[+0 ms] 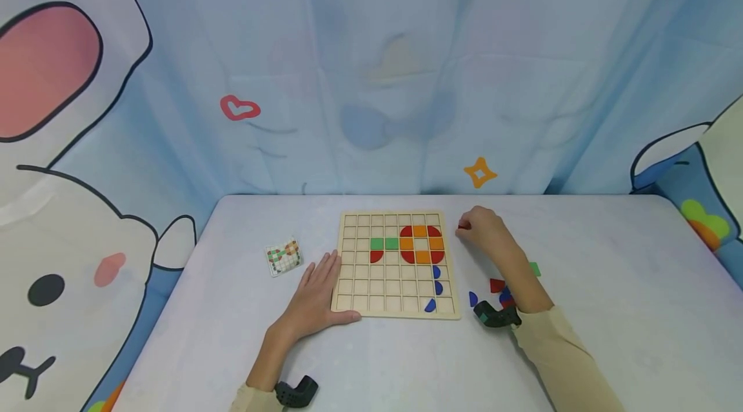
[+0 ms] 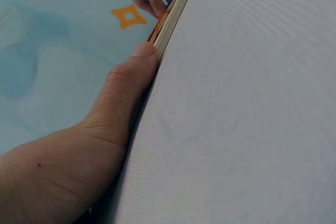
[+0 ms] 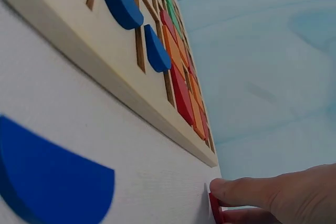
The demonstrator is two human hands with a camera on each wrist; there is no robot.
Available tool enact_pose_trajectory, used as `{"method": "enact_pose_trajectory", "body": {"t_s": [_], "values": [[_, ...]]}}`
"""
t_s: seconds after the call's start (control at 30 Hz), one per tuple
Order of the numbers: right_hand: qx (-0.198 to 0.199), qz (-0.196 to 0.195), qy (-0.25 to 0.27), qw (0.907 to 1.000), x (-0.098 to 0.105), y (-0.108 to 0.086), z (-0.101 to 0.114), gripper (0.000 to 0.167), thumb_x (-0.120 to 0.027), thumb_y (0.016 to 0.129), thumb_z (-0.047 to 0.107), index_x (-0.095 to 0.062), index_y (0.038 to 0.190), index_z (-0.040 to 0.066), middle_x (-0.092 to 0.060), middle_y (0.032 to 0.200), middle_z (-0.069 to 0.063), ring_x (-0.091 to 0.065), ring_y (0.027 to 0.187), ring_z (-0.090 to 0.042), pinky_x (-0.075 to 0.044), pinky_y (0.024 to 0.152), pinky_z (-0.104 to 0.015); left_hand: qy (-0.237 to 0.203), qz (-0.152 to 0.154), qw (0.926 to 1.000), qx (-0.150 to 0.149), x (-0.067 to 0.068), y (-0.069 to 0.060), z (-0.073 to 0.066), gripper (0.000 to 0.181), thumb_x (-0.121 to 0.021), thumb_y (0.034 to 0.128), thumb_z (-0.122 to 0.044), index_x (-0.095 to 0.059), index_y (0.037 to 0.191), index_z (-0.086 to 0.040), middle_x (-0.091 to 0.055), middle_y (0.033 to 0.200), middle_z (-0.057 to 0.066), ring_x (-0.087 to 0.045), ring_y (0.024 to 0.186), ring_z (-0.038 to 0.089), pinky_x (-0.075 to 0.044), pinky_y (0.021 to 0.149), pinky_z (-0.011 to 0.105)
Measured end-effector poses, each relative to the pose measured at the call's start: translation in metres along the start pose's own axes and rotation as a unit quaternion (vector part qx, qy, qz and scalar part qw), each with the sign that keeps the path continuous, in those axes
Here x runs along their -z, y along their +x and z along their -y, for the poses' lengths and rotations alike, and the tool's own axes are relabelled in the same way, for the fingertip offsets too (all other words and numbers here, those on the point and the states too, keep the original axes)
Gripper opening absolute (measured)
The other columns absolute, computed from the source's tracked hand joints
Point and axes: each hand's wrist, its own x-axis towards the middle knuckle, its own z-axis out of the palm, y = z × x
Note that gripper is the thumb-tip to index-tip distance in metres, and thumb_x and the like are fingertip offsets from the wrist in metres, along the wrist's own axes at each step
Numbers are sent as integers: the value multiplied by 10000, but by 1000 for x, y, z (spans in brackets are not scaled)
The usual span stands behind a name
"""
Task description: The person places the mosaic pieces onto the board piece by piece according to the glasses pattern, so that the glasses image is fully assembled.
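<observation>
A wooden grid board lies on the table with red, orange, green and blue pieces in some of its cells. My left hand rests against the board's lower left corner, fingers extended along the left side and thumb at the near edge. Just beyond the board's right edge, my right hand pinches a small red piece near the tabletop; its full shape is hidden by the fingers. Blue half-round pieces sit in the board's right part.
Right of the board lie a blue half-round piece, a red piece and other pieces partly under the right forearm. A green piece lies beyond that arm. A small patterned card is left of the board.
</observation>
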Motion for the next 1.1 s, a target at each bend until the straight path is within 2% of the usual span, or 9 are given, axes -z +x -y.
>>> {"method": "enact_pose_trajectory", "body": {"t_s": [0.2, 0.43, 0.6, 0.73, 0.9, 1.1], "values": [[196, -266, -89, 9994, -3, 1, -3, 70, -695, 871, 49, -692, 892, -18, -589, 867, -154, -514, 819, -266, -527, 767, -385, 36, -29, 10000, -36, -1, 0, 0, 1164, -648, 768, -694, -79, 1563, -63, -76, 1652, 55, -43, 1538, 216, -71, 1244, 481], [378, -319, 31, 9988, -3, 0, -7, 87, -682, 877, 34, -685, 929, -35, -595, 896, -170, -514, 821, -275, -529, 798, -419, 35, -61, 10000, -24, -1, 1, 1, 1161, -653, 766, -690, -83, 1564, -68, -82, 1652, 52, -47, 1538, 212, -74, 1243, 482], [327, -290, 65, 9990, -3, 1, -6, 138, -704, 880, 115, -678, 886, -21, -569, 860, -147, -511, 793, -251, -499, 718, -349, 74, -64, 9999, -35, -1, 2, 1, 1158, -651, 767, -690, -88, 1564, -66, -89, 1651, 55, -53, 1538, 214, -83, 1242, 486], [372, -402, 21, 9985, -5, 2, -7, 123, -690, 887, 96, -673, 831, -12, -545, 828, -136, -505, 785, -246, -471, 690, -319, 76, -52, 10000, -38, 0, 1, 1, 1159, -650, 767, -694, -87, 1564, -68, -86, 1652, 53, -51, 1538, 214, -84, 1242, 487], [564, -449, 31, 9974, -7, 4, -8, 78, -673, 883, 33, -669, 829, -23, -560, 856, -153, -507, 791, -252, -499, 725, -360, 40, -46, 10000, -28, 0, 1, 0, 1162, -651, 765, -693, -84, 1564, -68, -85, 1651, 56, -53, 1537, 218, -86, 1241, 491], [582, -360, 60, 9976, -8, 4, -10, 82, -672, 881, 19, -674, 940, -37, -602, 935, -183, -533, 830, -273, -544, 823, -428, 66, -55, 10000, -15, -2, 1, 1, 1168, -649, 763, -700, -84, 1564, -65, -86, 1651, 58, -56, 1537, 220, -88, 1240, 490]]}}
